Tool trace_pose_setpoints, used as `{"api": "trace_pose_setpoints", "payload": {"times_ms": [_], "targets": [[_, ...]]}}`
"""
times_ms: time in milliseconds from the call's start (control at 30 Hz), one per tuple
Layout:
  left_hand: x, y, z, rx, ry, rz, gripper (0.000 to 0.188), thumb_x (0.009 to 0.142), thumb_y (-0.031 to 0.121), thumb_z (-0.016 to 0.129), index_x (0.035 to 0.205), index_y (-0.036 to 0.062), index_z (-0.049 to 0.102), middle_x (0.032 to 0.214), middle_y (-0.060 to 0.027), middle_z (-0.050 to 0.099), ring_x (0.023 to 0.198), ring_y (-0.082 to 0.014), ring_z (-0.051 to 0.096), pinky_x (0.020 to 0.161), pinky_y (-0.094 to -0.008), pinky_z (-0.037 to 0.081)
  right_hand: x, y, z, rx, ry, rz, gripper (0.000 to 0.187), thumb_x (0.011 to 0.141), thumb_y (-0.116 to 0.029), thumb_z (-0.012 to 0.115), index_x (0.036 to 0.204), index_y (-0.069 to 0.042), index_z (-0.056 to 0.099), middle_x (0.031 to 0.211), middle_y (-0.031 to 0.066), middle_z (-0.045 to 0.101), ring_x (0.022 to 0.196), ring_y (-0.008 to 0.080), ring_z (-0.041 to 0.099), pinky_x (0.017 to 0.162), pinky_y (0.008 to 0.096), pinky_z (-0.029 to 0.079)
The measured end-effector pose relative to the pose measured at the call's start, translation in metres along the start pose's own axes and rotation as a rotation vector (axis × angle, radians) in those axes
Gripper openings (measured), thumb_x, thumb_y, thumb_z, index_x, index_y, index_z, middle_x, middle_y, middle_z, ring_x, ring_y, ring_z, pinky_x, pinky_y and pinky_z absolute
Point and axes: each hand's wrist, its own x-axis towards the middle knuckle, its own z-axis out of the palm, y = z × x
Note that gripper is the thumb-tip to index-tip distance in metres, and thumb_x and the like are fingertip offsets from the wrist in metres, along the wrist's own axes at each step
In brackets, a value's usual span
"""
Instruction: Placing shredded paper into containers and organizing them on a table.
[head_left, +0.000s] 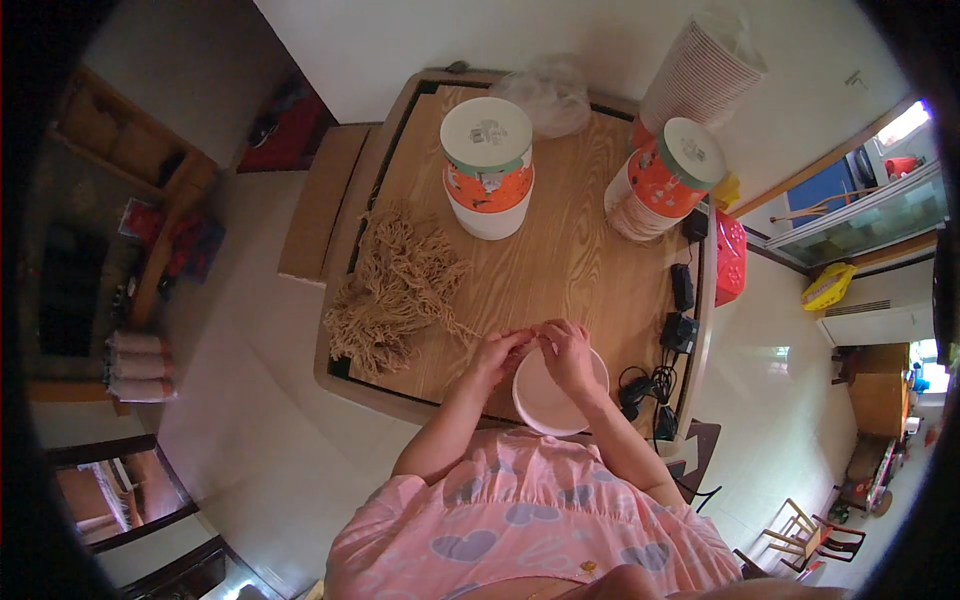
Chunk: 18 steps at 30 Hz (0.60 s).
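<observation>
A white round tub sits at the table's near edge, against my front, its round opening toward me. My left hand is at the tub's far left rim, fingers pinched together. My right hand reaches over the far rim, its fingers bent and meeting the left fingertips. Whatever the fingertips hold is too small to make out. To the left lies a tangled heap of tan cords, with loose ends reaching toward my left hand.
Paper tubs stand upside down in stacks, one at the table's back middle and one at right. A taller white stack leans behind. A clear plastic bag lies at the back. Black adapters and cables line the right edge.
</observation>
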Motion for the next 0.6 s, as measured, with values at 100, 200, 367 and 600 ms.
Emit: {"api": "trace_pose_setpoints", "payload": {"times_ms": [100, 200, 367, 600], "targets": [[-0.005, 0.001, 0.013, 0.221, 0.205, 0.111, 0.013, 0.08, 0.017, 0.059, 0.087, 0.007, 0.061, 0.064, 0.0036, 0.051, 0.051, -0.0048, 0.044, 0.043, -0.0176, 0.032, 0.008, 0.006, -0.004, 0.089, -0.117, 0.106, 0.012, 0.073, -0.011, 0.059, 0.083, -0.008, 0.063, 0.081, 0.0092, 0.06, 0.074, 0.0249, 0.057, 0.073, 0.036, 0.043], [-0.008, 0.003, 0.01, 0.323, 0.157, 0.197, 0.013, 0.08, 0.016, 0.059, 0.089, 0.0066, 0.061, 0.062, 0.0044, 0.051, 0.05, -0.0036, 0.043, 0.042, -0.017, 0.03, 0.015, 0.007, -0.005, 0.111, -0.278, 0.175, 0.009, 0.074, -0.016, 0.059, 0.079, -0.01, 0.062, 0.081, 0.0058, 0.059, 0.079, 0.0224, 0.057, 0.074, 0.0375, 0.036], [-0.017, 0.013, 0.018, 0.3, 0.179, 0.194, 0.012, 0.08, 0.014, 0.058, 0.089, 0.0069, 0.062, 0.07, 0.0027, 0.058, 0.053, -0.0029, 0.045, 0.043, -0.0159, 0.031, 0.017, 0.004, -0.003, 0.149, -0.205, 0.197, 0.008, 0.073, -0.015, 0.06, 0.074, -0.008, 0.06, 0.075, 0.007, 0.059, 0.071, 0.0219, 0.058, 0.068, 0.0352, 0.04], [-0.019, 0.013, 0.023, 0.486, 0.214, 0.268, 0.017, 0.079, 0.012, 0.06, 0.093, 0.0029, 0.061, 0.078, -0.0016, 0.063, 0.06, -0.0045, 0.051, 0.054, -0.0175, 0.04, 0.015, 0.002, -0.003, 0.066, -0.147, 0.115, 0.009, 0.071, -0.015, 0.063, 0.074, -0.007, 0.06, 0.072, 0.0072, 0.058, 0.065, 0.0211, 0.058, 0.064, 0.0339, 0.041]]}}
